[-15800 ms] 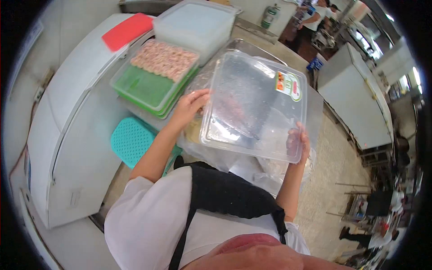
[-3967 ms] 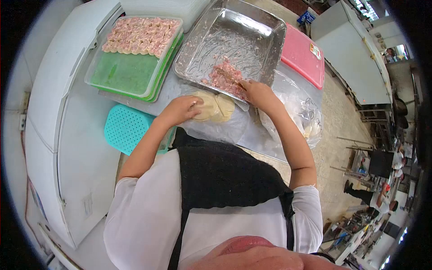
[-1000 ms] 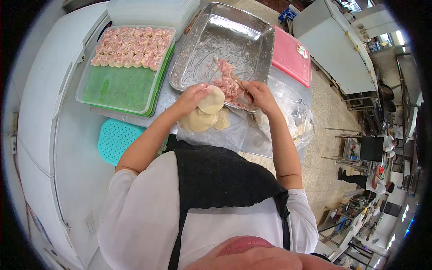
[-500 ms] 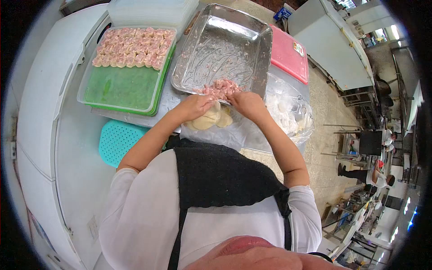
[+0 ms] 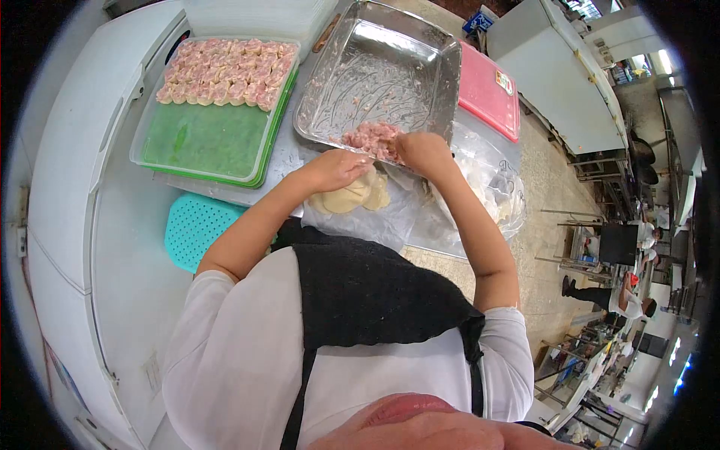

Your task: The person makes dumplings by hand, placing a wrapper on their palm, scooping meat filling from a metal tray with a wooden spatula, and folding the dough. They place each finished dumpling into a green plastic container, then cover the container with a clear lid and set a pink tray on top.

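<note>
Commercial kitchen. Deep rectangular stainless-steel pan [image 5: 386, 86] with pink minced meat [image 5: 369, 138] inside; large white boxy cabinet [image 5: 551, 75]; white-topped co-worker [image 5: 624, 301] beyond. Dark rounded shapes [image 5: 643, 148] far right, possibly woks; dim there.

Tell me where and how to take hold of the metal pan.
The metal pan is probably best gripped by its left and right rims, one hand coming from each side: it is wide and open-topped, its walls rise to a rim, and the meat mixture and right hand crowd the near side.

A metal table [image 5: 288, 157] bears a steel pan [image 5: 401, 86] and stacked trays [image 5: 202, 142].
</note>
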A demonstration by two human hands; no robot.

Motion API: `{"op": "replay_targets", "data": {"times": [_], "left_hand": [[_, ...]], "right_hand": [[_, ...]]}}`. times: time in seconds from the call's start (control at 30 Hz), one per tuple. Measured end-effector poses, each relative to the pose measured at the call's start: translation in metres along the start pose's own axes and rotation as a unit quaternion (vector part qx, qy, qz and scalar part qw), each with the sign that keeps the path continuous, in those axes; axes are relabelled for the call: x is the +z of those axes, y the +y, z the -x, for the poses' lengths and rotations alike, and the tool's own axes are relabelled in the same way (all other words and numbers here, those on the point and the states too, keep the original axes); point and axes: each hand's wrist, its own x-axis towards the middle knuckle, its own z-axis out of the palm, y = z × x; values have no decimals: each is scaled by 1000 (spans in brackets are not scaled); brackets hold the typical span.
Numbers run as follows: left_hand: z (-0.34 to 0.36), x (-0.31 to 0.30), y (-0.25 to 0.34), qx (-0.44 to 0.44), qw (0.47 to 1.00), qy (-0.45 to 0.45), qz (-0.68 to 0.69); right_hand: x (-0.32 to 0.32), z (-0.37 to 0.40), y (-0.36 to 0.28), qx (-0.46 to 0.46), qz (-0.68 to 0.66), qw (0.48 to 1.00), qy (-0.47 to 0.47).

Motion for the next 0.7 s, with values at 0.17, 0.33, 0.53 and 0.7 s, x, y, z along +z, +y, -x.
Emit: {"op": "replay_targets", "data": {"times": [0.17, 0.33, 0.53, 0.7], "left_hand": [[28, -8, 7, -43, 982, 17, 182], [27, -4, 13, -128, 821, 201, 519], [31, -8, 17, -154, 882, 232, 381], [32, -15, 31, -183, 960, 159, 142]], "right_hand": [[-25, 24, 24, -14, 42, 997, 64], [4, 44, 25, 3, -94, 991, 90], [-17, 32, 40, 20, -38, 993, 106], [19, 27, 21, -92, 48, 983, 154]]}}
